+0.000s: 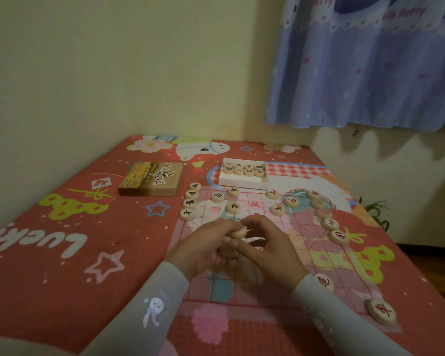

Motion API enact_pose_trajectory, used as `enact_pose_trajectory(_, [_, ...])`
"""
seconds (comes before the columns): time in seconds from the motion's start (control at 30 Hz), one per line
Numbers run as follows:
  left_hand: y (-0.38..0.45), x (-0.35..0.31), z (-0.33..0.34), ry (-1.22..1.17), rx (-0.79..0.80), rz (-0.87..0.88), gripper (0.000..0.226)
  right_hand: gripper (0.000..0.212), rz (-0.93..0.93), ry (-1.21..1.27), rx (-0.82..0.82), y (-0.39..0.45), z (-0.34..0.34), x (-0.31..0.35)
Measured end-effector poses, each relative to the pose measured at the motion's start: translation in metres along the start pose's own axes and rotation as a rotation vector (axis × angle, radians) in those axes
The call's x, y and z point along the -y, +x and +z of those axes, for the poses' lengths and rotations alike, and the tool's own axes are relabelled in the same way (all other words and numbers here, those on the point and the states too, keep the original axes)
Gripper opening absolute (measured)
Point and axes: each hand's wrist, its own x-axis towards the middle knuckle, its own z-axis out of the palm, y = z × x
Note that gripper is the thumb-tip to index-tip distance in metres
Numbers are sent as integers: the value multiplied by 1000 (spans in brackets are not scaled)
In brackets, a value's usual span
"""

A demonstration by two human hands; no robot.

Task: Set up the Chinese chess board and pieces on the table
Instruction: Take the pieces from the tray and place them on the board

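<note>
- I see my left hand (206, 242) and right hand (270, 245) together over the thin translucent chess board sheet (303, 242), fingers curled round a small stack of round pale wooden pieces (235, 233).
- Placed pieces edge the board's far, left and right sides.
- The white tray (242, 182) with more pieces lies far; the brown cardboard box (150, 179) lies far left.

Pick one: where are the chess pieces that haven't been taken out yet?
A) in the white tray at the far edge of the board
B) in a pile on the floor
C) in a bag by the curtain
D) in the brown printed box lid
A: the white tray beyond the board holds two rows of round pieces, while the brown box lies apart to its left.
</note>
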Motion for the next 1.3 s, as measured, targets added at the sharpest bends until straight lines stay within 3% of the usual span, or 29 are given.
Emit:
enact_pose_trajectory(0.2, [-4, -1, 7, 47, 66, 33, 20, 36, -30, -75, -80, -1, -9, -4])
enact_pose_trajectory(0.43, [0, -7, 0, -64, -163, 44, 32, 40, -4, -103, -159, -3, -21, -6])
enact_pose_trajectory(0.73, [2, -8, -3, -135, -251, 32, 34, 44, -14, -156, -157, -5, -24, -15])
enact_pose_trajectory(1.03, [5, -11, 11, -115, -248, 35, 30, 44, -28, -275, -202, -6, -43, -20])
enact_pose_trajectory(1.3, [16, -7, 30, -68, -187, 43, 33, 41, 92, -403, -368, -24, -121, -45])
